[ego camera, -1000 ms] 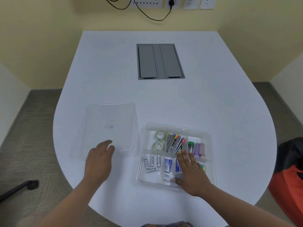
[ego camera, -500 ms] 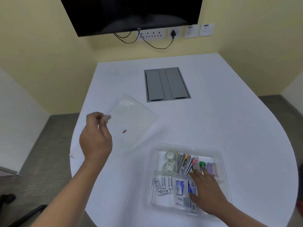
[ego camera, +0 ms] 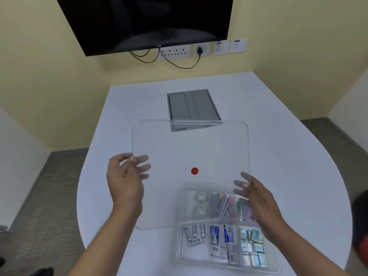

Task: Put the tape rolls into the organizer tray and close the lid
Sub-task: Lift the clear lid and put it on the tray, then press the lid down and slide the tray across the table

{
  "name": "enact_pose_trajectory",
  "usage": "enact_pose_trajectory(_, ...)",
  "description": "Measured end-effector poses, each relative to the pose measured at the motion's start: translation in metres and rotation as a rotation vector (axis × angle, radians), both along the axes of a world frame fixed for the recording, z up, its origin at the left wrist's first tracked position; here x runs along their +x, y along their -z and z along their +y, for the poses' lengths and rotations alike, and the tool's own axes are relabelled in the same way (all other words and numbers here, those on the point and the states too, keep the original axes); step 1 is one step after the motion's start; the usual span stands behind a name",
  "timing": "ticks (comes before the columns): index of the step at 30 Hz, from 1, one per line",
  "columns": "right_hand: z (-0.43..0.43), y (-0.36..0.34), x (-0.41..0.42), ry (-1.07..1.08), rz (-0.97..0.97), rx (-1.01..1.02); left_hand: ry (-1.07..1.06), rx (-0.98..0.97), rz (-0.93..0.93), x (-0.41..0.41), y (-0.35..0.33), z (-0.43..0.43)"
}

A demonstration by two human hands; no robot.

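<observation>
A clear plastic lid [ego camera: 191, 148] with a small red dot is held in the air above the table, overlapping the far half of the clear organizer tray [ego camera: 180, 253]. My left hand [ego camera: 125, 182] grips the lid's left edge. On its right edge rest the fingers of my right hand [ego camera: 256, 198]. Two clear tape rolls [ego camera: 201, 203] lie in the tray's far-left compartment, seen through the lid. Other compartments hold batteries [ego camera: 195, 235], pens [ego camera: 220, 204], small packets and little bottles.
The white table [ego camera: 278, 156] has a grey cable hatch [ego camera: 192, 106] at its middle. A black screen [ego camera: 147, 22] and wall sockets [ego camera: 201, 49] with cables are on the yellow wall behind. Something orange and black sits at the right edge [ego camera: 360, 232].
My left hand lifted the lid off the table at the left and carried it right, over the tray. My right hand left the tray and took the lid's right edge. The camera tilted up.
</observation>
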State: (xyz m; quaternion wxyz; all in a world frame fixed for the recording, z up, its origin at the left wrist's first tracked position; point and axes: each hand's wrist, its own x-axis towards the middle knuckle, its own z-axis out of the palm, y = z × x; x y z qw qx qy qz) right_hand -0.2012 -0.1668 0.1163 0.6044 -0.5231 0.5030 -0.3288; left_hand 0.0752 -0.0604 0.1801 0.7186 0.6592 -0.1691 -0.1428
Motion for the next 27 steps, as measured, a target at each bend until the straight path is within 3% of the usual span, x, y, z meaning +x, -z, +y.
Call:
enact_pose_trajectory(6,0.016,0.021,-0.037,0.190,0.123,0.035,0.138,0.106,0.162,-0.042,0.048,0.015)
enact_pose_trajectory(10,0.029,0.044,-0.065,0.290,0.203,0.074,0.373,0.420,0.116,-0.058,0.073,0.028)
enact_pose_trajectory(15,0.040,0.059,-0.090,0.297,0.281,0.105,0.528,0.577,0.056,-0.064,0.088,0.034)
enact_pose_trajectory(22,0.039,0.068,-0.111,0.296,0.360,0.135,0.465,0.736,-0.135,-0.066,0.110,0.028)
enact_pose_trajectory(27,0.036,0.079,-0.117,0.288,0.402,0.139,0.488,0.858,-0.166,-0.067,0.126,0.025)
